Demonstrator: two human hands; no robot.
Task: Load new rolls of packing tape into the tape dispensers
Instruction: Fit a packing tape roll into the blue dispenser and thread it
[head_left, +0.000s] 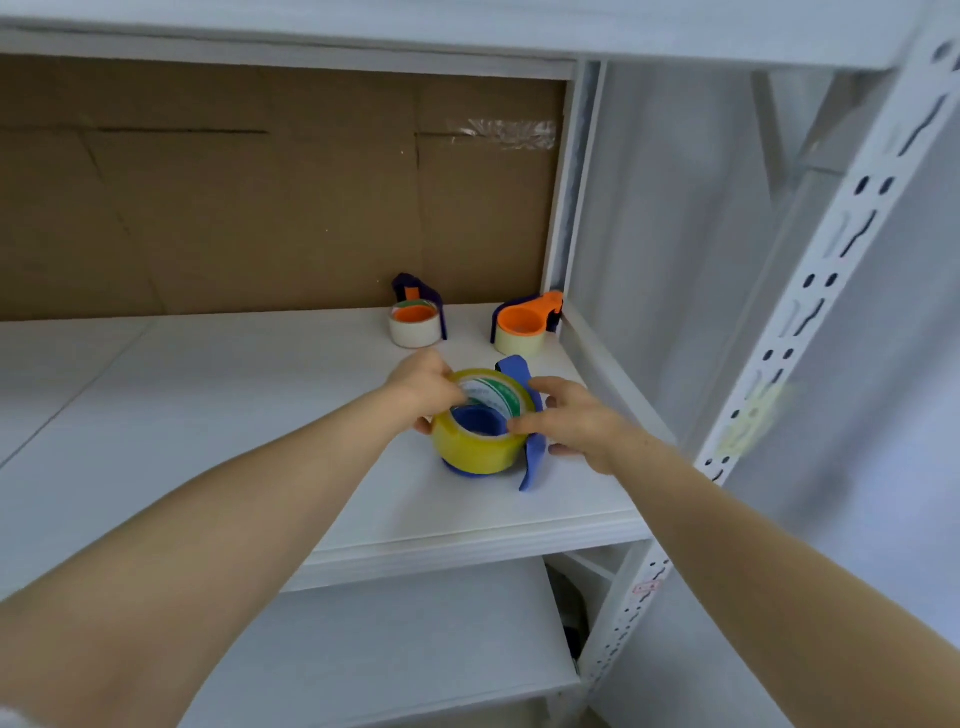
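Left grip (426, 387) grasps the yellow tape roll (475, 454) at its far left rim, fingers curled over the top edge, with the thumb on the outer wall. Right grip (576, 421) holds the blue dispenser (534, 465) from the right side: the thumb presses on the near right rim of the roll and the fingers curl around the blue frame. The roll sits flat on the dispenser, and the blue hub (480, 420) is visible inside its core. The dispenser rests on the white shelf (260, 415), near the front right of the board. Two further dispensers stand at the rear of the same shelf, well apart from the grips. The purple and orange dispenser (415, 322) carries a white roll, and the orange dispenser (524, 325) carries a pale roll just beside the rear corner post. A cardboard panel (260, 208) lines the back of the bay. A slotted white upright (810, 322) stands at the front right.
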